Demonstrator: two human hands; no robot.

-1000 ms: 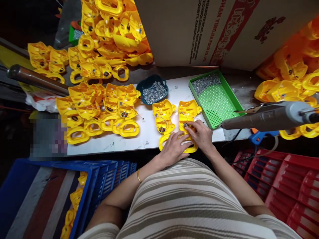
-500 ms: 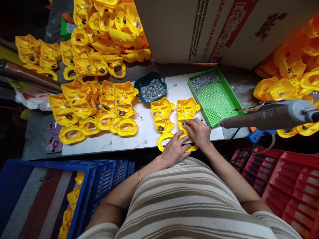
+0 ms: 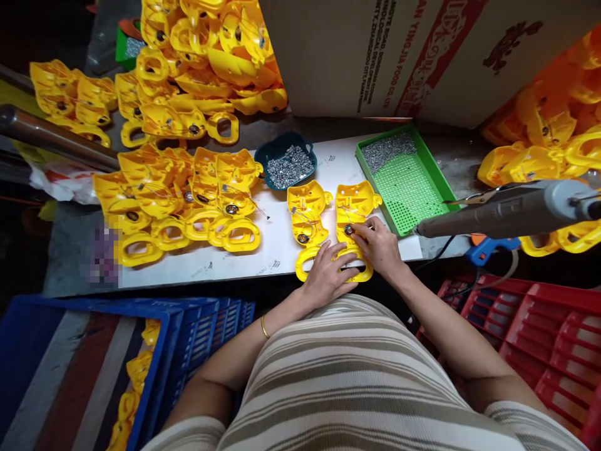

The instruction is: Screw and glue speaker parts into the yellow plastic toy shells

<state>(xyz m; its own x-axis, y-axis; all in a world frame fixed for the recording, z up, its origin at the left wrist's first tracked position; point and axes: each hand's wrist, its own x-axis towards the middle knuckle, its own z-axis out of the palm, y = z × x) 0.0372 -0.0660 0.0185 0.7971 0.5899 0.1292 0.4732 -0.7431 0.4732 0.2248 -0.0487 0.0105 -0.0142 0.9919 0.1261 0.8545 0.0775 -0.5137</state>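
Two yellow plastic shells lie side by side on the white board [image 3: 282, 250] at the table's near edge. My left hand [image 3: 327, 275] rests flat, fingers spread, on the handle end of the right shell [image 3: 355, 203]. My right hand [image 3: 381, 245] has its fingertips pinched at a small round part with thin wires in the middle of that shell. The left shell [image 3: 306, 210] lies untouched beside it, holding a small round part too.
A dark blue dish of screws [image 3: 286, 164] and a green tray of screws [image 3: 404, 181] sit behind the shells. Heaps of yellow shells [image 3: 188, 194] fill the left and far right. A grey power tool [image 3: 507, 210] hangs at right. Blue crate [image 3: 188, 332] and red crates [image 3: 539, 338] stand below.
Both hands stay on the right shell. My right hand's fingers have shifted slightly up the shell toward the round part. The camera has shifted a little.
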